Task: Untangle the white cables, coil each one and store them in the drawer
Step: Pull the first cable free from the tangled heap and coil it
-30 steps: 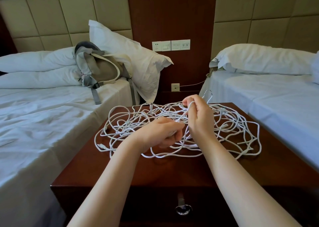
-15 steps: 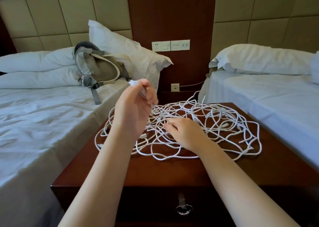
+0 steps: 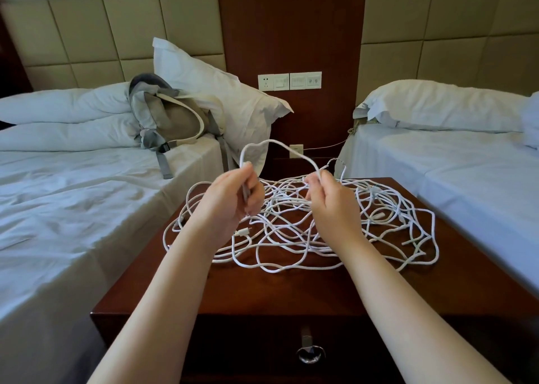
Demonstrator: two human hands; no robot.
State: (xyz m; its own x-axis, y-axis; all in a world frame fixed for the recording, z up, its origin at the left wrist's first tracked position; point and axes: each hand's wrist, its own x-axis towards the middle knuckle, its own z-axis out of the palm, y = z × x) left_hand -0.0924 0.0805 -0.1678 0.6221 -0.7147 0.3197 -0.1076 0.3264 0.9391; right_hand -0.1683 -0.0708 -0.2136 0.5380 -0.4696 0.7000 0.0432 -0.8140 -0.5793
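A tangle of white cables [image 3: 379, 226] lies spread over the dark wooden nightstand [image 3: 291, 290]. My left hand [image 3: 230, 205] is raised over the tangle's left part and grips one end of a white cable. My right hand [image 3: 332, 205] pinches the same cable further along, just above the heap. Between the two hands the cable arches up in a loop [image 3: 277, 144]. A loose plug [image 3: 242, 232] lies on the top below my left hand. The drawer [image 3: 291, 351] in the nightstand's front is closed, with a round metal pull [image 3: 311, 353].
Beds with white sheets flank the nightstand, one on the left [image 3: 73, 208] and one on the right [image 3: 466, 173]. A grey-beige backpack [image 3: 172, 118] leans on a pillow [image 3: 221, 91] on the left bed. Wall sockets [image 3: 289, 81] sit on the wooden panel behind.
My left hand has come down from its higher position and now holds the cable end nearer the heap. My right hand has risen off the tangle and taken hold of the same cable, forming an arch.
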